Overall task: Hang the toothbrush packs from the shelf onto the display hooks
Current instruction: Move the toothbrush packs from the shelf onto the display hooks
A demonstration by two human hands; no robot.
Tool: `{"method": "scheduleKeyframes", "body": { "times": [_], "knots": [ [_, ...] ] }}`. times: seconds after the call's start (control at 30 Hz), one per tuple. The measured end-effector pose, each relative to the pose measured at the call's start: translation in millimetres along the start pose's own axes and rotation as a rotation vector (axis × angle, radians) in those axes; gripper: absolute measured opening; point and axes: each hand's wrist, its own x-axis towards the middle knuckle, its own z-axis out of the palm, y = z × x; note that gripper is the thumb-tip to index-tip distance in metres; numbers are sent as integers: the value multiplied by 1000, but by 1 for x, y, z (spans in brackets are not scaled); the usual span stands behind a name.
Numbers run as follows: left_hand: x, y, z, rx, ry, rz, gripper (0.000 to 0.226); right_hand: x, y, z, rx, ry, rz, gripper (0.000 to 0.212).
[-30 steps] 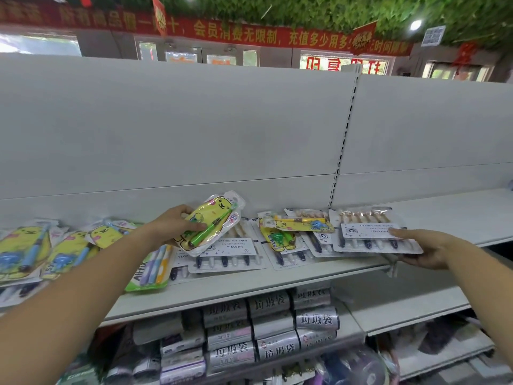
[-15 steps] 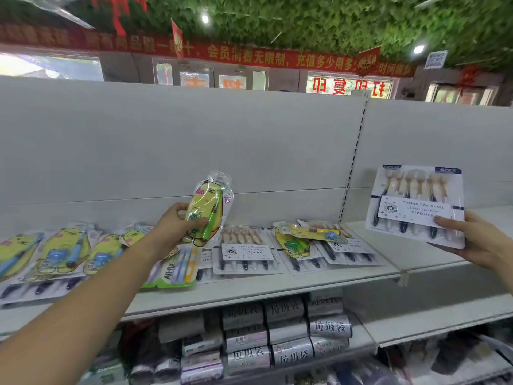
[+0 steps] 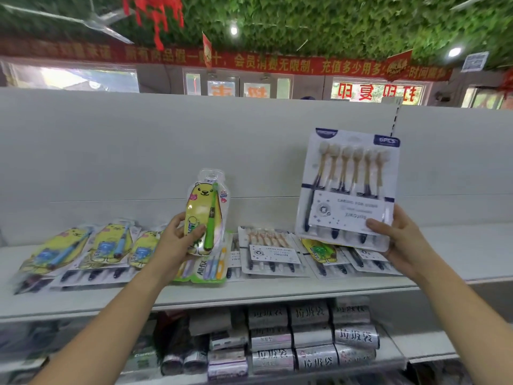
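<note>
The left hand (image 3: 177, 240) grips a yellow toothbrush pack (image 3: 206, 212) upright above the shelf (image 3: 249, 291), thumb across its front. The right hand (image 3: 402, 240) holds a six-brush pack (image 3: 349, 187) upright by its lower right corner, fingers behind, thumb in front. Other packs (image 3: 270, 252) lie flat on the shelf.

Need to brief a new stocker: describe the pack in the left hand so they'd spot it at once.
Start at the white shelf under the plain back panel. Above its middle the left hand holds a yellow bear pack upright. Unlike the yellow packs lying flat to its left, with blue brushes, it carries a green brush.
</note>
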Motion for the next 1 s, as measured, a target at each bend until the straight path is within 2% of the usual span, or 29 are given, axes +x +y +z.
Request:
{"method": "scheduleKeyframes", "body": {
  "times": [0.17, 0.3, 0.37, 0.47, 0.57, 0.63, 0.7, 0.73, 0.8, 0.83, 0.87, 0.9, 0.97, 1.0],
  "knots": [
    [-27, -5, -34, 39, 95, 54, 38, -5, 46, 35, 37, -98, 70, 59],
    [-55, 2, -61, 24, 174, 73, 40, -5, 68, 61, -12, -161, 93, 77],
    [-71, 7, -76, 20, 223, 97, 46, -4, 76, 76, 41, -184, 89, 67],
    [-104, 17, -99, 8, 309, 126, 68, -8, 93, 103, 106, -255, 119, 54],
    [-145, 21, -122, 47, 409, 125, 102, -17, 117, 131, 119, -344, 158, 56],
    [-173, 21, -137, 81, 467, 122, 102, -25, 133, 151, 110, -420, 179, 60],
    [-200, 20, -153, 76, 529, 121, 90, -36, 146, 173, 99, -491, 215, 63],
    [-212, 19, -161, 70, 559, 117, 91, -43, 152, 183, 92, -521, 235, 68],
    [-233, 19, -179, 52, 609, 112, 93, -55, 164, 204, 89, -580, 272, 97],
    [-243, 19, -188, 54, 633, 116, 84, -60, 170, 214, 97, -596, 288, 108],
    [-251, 20, -196, 59, 658, 117, 71, -65, 174, 225, 103, -609, 301, 106],
    [-259, 20, -206, 56, 676, 118, 62, -71, 178, 236, 107, -618, 308, 91],
    [-275, 20, -224, 35, 719, 120, 62, -83, 185, 259, 123, -637, 316, 62],
    [-283, 21, -232, 34, 729, 121, 70, -89, 190, 272, 116, -653, 329, 59]
  ]
}}
